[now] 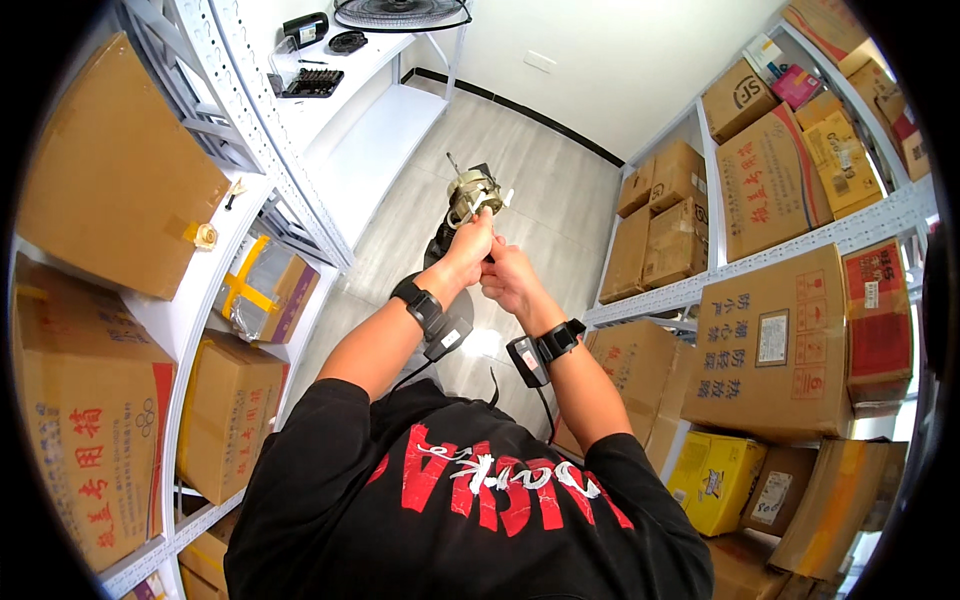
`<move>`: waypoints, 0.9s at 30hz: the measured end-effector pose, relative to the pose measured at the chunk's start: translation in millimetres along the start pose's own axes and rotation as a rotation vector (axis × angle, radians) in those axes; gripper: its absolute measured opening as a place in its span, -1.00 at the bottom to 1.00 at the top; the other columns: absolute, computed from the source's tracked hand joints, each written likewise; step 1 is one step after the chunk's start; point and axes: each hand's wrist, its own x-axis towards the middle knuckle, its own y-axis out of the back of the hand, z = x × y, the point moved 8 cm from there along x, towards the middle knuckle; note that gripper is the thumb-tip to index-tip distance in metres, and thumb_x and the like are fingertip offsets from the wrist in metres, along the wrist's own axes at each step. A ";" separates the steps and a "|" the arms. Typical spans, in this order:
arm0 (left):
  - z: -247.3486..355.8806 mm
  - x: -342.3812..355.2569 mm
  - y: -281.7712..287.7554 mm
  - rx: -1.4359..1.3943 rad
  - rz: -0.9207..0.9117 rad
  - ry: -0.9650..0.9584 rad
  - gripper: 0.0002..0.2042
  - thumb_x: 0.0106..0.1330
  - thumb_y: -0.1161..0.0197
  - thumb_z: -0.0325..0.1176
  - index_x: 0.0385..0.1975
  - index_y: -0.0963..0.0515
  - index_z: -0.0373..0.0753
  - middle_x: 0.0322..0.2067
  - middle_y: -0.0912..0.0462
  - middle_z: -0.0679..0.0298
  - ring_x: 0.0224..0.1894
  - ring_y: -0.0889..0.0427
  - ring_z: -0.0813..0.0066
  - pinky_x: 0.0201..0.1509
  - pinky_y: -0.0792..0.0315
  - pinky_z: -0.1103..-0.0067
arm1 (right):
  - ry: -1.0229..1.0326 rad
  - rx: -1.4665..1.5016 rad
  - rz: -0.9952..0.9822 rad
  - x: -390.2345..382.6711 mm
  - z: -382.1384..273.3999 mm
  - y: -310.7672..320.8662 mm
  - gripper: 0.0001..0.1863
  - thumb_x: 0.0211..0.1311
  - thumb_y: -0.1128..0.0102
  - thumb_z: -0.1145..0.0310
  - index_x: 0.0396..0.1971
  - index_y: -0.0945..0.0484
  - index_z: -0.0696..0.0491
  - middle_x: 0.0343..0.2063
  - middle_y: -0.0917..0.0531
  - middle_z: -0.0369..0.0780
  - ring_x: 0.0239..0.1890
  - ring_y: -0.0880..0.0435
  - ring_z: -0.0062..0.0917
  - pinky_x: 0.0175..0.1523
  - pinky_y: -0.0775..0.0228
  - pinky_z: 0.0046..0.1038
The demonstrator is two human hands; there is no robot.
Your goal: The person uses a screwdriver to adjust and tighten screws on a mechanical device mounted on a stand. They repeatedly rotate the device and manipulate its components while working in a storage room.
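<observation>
In front of me stands a fan without its blades, its metal motor (474,194) bare, with a thin shaft pointing up and left and pale pieces at its side. A black section of the stand (438,243) shows below the motor, left of my wrist. My left hand (466,250) is closed at the motor's near edge, fingertips touching it. Just right of and below it, my right hand (510,279) is closed, its fingers meeting the left hand; whatever they pinch is hidden. Both wrists wear black straps with small boxes and cables.
At the far left, a white shelf (385,120) bears a round black fan grille (400,12), a dark cylinder (306,28) and a tool bit set (312,83). Racks with cardboard boxes (775,335) flank me on both sides. A white wall (600,75) closes the far end.
</observation>
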 end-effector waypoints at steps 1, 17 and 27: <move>0.1 -2.4 -3.7 -0.034 -0.023 0.004 -0.67 0.49 0.05 -0.05 -0.41 -0.32 -0.18 -0.44 -0.45 0.29 -0.39 -0.52 0.42 -0.39 -0.50 0.41 | 0.016 -0.037 0.017 1.2 -1.5 1.7 -0.76 0.47 0.13 0.05 -0.41 -0.29 -0.20 -0.70 -0.25 -0.47 -0.79 -0.07 -0.81 -0.72 0.20 -0.67; -13.1 18.5 -26.4 -0.498 -0.408 -0.083 -0.62 0.48 0.02 -0.08 -0.60 -0.24 -0.08 -0.65 -0.31 0.40 -0.45 -0.46 0.39 -0.06 -0.45 0.34 | 0.689 -1.076 0.415 29.0 -26.0 34.2 -0.53 0.42 0.10 0.09 -0.14 -0.47 0.28 -0.38 -0.61 -0.02 -0.32 -0.60 -0.18 -0.22 -0.44 -0.27; 1.5 17.1 -41.4 -0.643 -0.635 -0.222 -0.58 0.44 -0.05 -0.09 -0.69 -0.18 -0.03 -0.70 -0.23 0.44 -0.45 -0.44 0.48 0.01 -0.42 0.38 | 0.566 -1.470 0.556 -5.4 -45.2 3.0 -0.57 0.42 0.19 0.15 -0.30 -0.51 0.24 -0.42 -0.67 0.09 -0.37 -0.69 -0.02 -0.27 -0.53 -0.07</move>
